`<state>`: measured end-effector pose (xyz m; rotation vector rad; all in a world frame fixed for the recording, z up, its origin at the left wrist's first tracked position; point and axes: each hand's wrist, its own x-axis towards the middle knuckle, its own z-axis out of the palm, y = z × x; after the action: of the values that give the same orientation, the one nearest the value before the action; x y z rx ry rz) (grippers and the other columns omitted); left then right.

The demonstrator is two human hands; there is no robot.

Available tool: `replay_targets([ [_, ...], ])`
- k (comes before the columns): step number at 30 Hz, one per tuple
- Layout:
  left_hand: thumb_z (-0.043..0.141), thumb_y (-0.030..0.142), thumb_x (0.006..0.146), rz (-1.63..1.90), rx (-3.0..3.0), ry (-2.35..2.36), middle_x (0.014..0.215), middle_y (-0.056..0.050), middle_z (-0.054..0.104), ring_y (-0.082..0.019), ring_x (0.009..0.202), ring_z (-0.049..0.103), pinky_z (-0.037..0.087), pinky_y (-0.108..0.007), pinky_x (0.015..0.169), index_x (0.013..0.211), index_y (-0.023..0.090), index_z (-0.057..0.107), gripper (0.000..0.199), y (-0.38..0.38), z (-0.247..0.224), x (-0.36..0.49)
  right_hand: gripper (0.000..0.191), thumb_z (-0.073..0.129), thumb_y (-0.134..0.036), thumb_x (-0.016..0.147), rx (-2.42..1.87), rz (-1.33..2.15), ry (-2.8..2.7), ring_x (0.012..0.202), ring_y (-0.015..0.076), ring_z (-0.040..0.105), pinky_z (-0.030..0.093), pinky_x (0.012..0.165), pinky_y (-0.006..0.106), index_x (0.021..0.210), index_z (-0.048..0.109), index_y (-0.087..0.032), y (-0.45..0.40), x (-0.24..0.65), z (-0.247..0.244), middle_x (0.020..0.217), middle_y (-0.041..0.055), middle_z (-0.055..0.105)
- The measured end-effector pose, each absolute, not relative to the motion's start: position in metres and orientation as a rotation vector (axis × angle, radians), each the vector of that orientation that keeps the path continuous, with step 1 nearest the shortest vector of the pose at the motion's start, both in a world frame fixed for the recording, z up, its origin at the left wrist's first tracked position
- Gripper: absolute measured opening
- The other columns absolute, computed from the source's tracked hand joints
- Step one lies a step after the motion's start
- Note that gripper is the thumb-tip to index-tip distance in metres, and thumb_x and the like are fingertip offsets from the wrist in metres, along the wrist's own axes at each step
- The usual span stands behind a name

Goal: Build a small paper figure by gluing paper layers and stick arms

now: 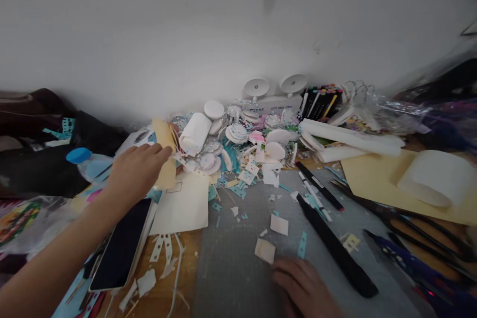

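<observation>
My left hand (143, 169) reaches out over the left side of the table, its fingers closed at the edge of a strip of yellow paper (166, 141) that stands tilted. The fingertips are partly blurred. Below them lies a cream sheet (182, 211) with a small drawn rectangle. My right hand (303, 283) rests on the grey cutting mat (233, 268) at the bottom edge, fingers loosely bent, with nothing seen in them. Just beyond its fingertips is a small square of cream card (265, 250); another pale square (279, 225) lies farther off.
White discs and paper scraps (236, 133) are heaped along the wall. A phone (121, 246) and a blue-capped bottle (93, 164) are at left. Right of the mat lie a black pen-like tool (335, 246), markers (320, 186), scissors (413, 231) and a white roll (436, 178).
</observation>
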<state>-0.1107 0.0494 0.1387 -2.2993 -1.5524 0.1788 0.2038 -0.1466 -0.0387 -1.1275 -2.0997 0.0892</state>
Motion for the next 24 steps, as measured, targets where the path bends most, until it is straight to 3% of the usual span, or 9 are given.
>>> replay_targets([
  [4, 0.038, 0.006, 0.091, 0.244, -2.299, -1.308, 0.093, -0.014, 0.067, -0.036, 0.097, 0.061, 0.04, -0.045, 0.079, 0.101, 0.019, 0.066, 0.032, 0.049, 0.141, -0.102, 0.043, 0.047, -0.003, 0.075, -1.181, 0.02, -2.229, 0.102, 0.0211, 0.065, 0.053, 0.086, 0.034, 0.111, 0.064, -0.02, -0.141, 0.192, -0.046, 0.114, 0.006, 0.071],
  [9, 0.048, 0.005, 0.087, 0.228, -2.336, -1.114, 0.08, -0.012, 0.067, -0.032, 0.085, 0.063, 0.04, -0.042, 0.077, 0.087, 0.018, 0.069, 0.025, 0.072, 0.134, -0.107, 0.045, 0.047, -0.007, 0.08, -1.318, -0.05, -2.208, 0.118, 0.0242, 0.059, 0.053, 0.091, 0.038, 0.122, 0.061, -0.017, -0.14, 0.199, -0.048, 0.128, 0.0096, 0.064],
  [19, 0.057, -0.001, 0.074, 0.262, -2.476, -1.147, 0.082, -0.008, 0.068, -0.027, 0.095, 0.061, 0.039, -0.039, 0.086, 0.068, 0.022, 0.065, 0.025, 0.086, 0.123, -0.089, 0.039, 0.048, -0.007, 0.077, -1.212, -0.069, -2.133, 0.101, 0.0199, 0.069, 0.058, 0.083, 0.029, 0.109, 0.067, -0.021, -0.154, 0.22, -0.041, 0.11, 0.0077, 0.072],
  [24, 0.042, 0.008, 0.089, 0.001, -2.323, -1.341, 0.092, -0.011, 0.066, -0.03, 0.098, 0.057, 0.038, -0.046, 0.087, 0.088, 0.017, 0.065, 0.025, 0.075, 0.154, -0.101, 0.039, 0.05, -0.008, 0.08, -1.232, -0.066, -2.146, 0.099, 0.0191, 0.07, 0.057, 0.087, 0.026, 0.113, 0.066, -0.021, -0.163, 0.229, -0.038, 0.109, 0.0062, 0.073],
])
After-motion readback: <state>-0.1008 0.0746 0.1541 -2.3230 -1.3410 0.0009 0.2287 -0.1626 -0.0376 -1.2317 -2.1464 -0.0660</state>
